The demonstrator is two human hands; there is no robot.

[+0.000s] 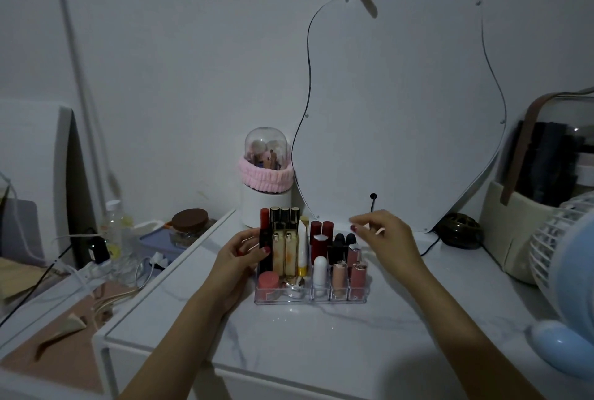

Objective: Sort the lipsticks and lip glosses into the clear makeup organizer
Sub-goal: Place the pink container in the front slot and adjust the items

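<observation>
Clear makeup organizer [324,298] sits mid-table [321,341], just in front of the wavy mirror [398,110], its compartments packed with upright lipsticks and lip glosses [289,251]. Left hand [239,259] rests against the organizer's left side — grip closed on a dark tube [265,250] in the left column. Right hand [384,234] hovers above the organizer's back right corner — fingers loosely spread, holding nothing.

I see the clear makeup organizer [310,298] sitting flat on the bench | its compartments are filled with upright lipsticks [321,232], red, black and pink-capped | gold-trimmed lip glosses [284,218] stand in the back-left row | a white tube [320,268] stands front-centre
</observation>
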